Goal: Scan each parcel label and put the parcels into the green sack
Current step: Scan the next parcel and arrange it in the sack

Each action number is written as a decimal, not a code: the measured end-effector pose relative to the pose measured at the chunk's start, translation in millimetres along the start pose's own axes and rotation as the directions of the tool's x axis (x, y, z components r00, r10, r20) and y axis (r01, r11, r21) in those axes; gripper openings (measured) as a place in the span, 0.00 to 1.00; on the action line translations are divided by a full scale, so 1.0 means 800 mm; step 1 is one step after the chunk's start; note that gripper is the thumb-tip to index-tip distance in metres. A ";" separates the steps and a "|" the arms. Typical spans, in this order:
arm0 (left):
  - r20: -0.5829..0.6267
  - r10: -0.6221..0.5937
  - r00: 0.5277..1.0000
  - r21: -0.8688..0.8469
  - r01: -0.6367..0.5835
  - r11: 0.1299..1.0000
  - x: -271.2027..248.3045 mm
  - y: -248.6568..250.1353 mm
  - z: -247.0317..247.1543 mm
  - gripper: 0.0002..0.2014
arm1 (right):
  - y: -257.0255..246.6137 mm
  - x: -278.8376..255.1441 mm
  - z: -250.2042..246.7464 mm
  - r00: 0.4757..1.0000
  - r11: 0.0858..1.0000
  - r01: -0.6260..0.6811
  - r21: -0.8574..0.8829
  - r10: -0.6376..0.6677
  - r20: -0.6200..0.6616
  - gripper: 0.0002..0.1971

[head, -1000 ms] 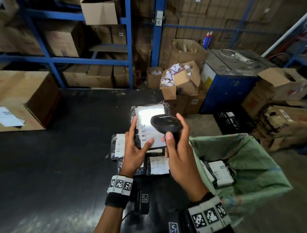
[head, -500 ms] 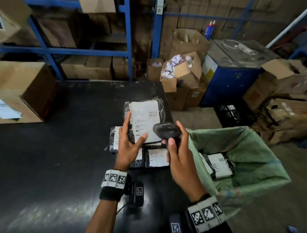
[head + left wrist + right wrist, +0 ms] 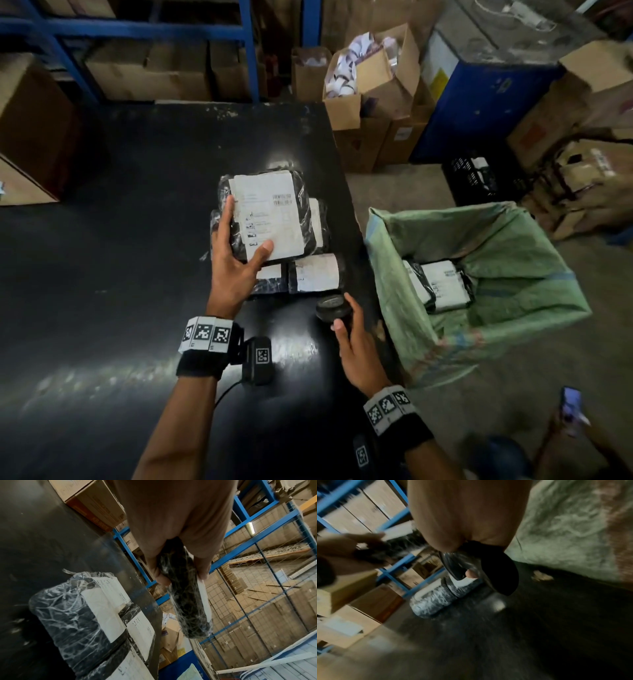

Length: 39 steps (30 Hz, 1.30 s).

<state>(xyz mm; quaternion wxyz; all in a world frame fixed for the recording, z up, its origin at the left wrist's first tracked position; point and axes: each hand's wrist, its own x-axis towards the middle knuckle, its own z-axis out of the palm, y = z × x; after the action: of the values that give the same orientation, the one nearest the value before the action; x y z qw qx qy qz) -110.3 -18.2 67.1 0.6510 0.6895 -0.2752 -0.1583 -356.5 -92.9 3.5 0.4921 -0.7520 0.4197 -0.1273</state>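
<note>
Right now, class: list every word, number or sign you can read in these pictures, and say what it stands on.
No text reads with certainty.
Label on the held parcel: barcodes and print, too small.
Labels on the table parcels: blurred.
Label on the sacked parcel: blurred.
Orange print on the carton: blurred.

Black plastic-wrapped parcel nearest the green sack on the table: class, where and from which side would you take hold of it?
The black plastic-wrapped parcel lies flat, label up, at the black table edge. Its right short end looks free, so probably pinch that end, coming from the green woven sack side; other parcels crowd its left and far sides.
</note>
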 end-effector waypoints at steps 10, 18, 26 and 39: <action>0.030 -0.006 1.000 -0.040 0.008 0.999 -0.013 -0.002 0.007 0.47 | 0.057 0.005 0.043 0.984 0.986 -0.164 0.024 0.162 0.075 0.26; 0.055 0.002 0.999 -0.055 0.001 0.999 -0.028 0.016 0.013 0.47 | 0.064 0.007 0.046 0.990 0.992 -0.125 -0.013 0.125 0.068 0.29; 0.048 -0.006 0.999 -0.127 0.013 0.992 -0.052 0.044 0.044 0.46 | 0.013 0.030 -0.035 0.995 0.995 0.090 -0.031 -0.091 -0.040 0.25; -0.017 0.029 0.999 -0.145 -0.031 0.989 -0.084 0.096 0.162 0.45 | -0.111 0.095 -0.183 0.878 0.884 0.467 0.005 -0.465 0.115 0.26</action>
<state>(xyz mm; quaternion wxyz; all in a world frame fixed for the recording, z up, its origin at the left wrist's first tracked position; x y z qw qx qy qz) -252.2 -83.7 119.8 0.7039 0.6372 -0.2684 -0.1630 -353.2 -228.7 132.3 0.4612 -0.8425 0.1996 -0.1943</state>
